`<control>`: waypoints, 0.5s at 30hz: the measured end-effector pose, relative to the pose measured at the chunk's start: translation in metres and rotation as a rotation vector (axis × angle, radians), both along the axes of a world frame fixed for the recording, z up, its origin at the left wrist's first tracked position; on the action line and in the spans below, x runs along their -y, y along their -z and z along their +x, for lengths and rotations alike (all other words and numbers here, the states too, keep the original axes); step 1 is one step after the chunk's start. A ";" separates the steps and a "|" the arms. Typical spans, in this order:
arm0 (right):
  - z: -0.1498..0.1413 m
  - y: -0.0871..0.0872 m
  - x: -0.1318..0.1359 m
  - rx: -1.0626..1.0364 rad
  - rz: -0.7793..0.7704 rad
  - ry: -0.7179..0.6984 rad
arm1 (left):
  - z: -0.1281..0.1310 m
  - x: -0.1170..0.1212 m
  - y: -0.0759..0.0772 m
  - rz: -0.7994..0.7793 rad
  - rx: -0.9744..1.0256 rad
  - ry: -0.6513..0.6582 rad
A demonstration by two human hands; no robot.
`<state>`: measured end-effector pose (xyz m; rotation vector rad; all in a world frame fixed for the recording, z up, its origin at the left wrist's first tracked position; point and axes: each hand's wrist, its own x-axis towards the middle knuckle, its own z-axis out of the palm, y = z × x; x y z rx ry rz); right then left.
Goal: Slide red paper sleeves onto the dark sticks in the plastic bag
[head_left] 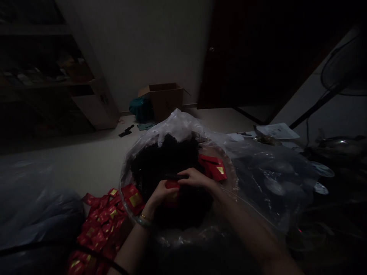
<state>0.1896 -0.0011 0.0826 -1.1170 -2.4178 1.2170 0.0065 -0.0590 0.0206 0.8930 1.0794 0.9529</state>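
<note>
In dim light, my left hand [157,194] grips a small red packet [171,199] with a gold label over a dark, loose heap [169,158] that looks like tea leaves. My right hand [195,178] has its fingers closed on a dark, narrow scoop-like tool [174,176], held at the packet's top edge. Clear plastic sheeting [179,121] lines the round container around the heap. Several flat red packets [213,167] lie at the heap's right side. Another red packet [133,199] rests at the container's left rim. The packet's opening is hard to make out.
A big pile of red packets [100,225] lies to the left, beside a plastic-covered bundle [43,217]. Clear plastic [269,175] spreads to the right, near dishes [323,169] and a fan [344,68]. An open cardboard box [168,99] stands by the wall.
</note>
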 end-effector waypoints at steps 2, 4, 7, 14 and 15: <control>0.000 0.003 0.000 0.004 0.014 0.013 | -0.001 -0.001 0.002 -0.009 0.004 0.002; -0.001 0.005 -0.001 0.004 0.023 0.022 | -0.001 -0.001 0.003 -0.016 0.002 -0.002; -0.002 0.006 0.000 -0.003 0.020 0.035 | -0.002 -0.001 0.003 -0.006 -0.008 -0.010; 0.006 0.001 0.003 -0.038 -0.032 0.011 | -0.003 0.000 -0.002 -0.002 -0.020 0.002; 0.008 0.001 0.004 -0.038 -0.039 0.011 | -0.003 0.000 -0.003 0.001 -0.023 -0.002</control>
